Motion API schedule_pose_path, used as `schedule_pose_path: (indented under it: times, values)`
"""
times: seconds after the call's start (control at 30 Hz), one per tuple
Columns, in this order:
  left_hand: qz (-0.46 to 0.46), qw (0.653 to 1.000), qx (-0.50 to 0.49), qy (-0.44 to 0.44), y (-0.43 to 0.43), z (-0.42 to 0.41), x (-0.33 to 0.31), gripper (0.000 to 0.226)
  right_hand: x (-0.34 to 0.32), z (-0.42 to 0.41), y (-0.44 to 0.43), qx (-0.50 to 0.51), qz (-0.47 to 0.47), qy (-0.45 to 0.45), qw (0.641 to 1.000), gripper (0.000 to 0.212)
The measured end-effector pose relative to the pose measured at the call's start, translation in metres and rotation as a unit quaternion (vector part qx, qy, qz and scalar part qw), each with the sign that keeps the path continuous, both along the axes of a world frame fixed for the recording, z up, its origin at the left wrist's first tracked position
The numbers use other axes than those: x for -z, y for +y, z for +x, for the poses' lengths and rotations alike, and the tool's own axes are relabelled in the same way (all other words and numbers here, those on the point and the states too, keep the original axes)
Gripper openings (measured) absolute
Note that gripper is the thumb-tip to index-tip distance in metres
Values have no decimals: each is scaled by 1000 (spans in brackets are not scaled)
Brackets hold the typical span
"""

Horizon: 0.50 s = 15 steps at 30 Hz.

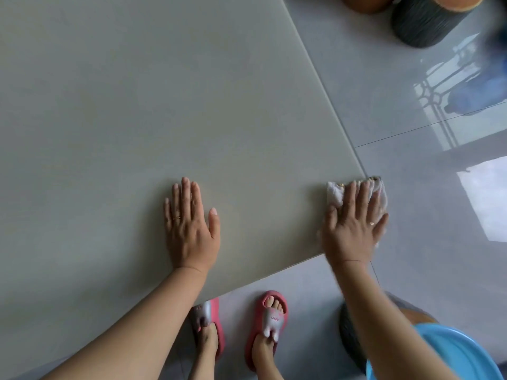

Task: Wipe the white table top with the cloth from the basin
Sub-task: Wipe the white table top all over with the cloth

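Note:
The white table top (153,105) fills most of the view, with its near right corner just beyond my right hand. My right hand (354,226) lies flat on a white cloth (336,193) at that corner, fingers spread, pressing the cloth onto the table; part of the cloth hangs past the edge. My left hand (190,224) rests flat and empty on the table near the front edge, fingers apart. A blue basin (450,352) sits at the bottom right, partly hidden by my right forearm.
Glossy grey floor tiles (411,119) surround the table. A dark ribbed stool (422,23) with an orange top stands at the upper right, another (351,335) under the basin. My feet in pink slippers (270,322) stand at the table's front edge.

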State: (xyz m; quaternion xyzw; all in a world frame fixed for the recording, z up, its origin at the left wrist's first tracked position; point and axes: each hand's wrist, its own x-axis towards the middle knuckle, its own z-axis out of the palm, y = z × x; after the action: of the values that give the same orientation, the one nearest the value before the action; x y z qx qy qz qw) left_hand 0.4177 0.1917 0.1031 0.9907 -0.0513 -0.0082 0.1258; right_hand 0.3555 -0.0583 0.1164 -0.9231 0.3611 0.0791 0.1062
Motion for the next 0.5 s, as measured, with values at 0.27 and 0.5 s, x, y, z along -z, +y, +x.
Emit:
schedule_pose_path:
  times: [0.27, 0.5]
  values:
    - [-13, 999, 40, -19, -56, 78, -7, 62, 2, 0, 54, -330, 23, -67, 941, 58]
    - [12, 1000, 19, -3, -60, 117, 7, 65, 9, 55, -13, -72, -20, -6, 997, 65]
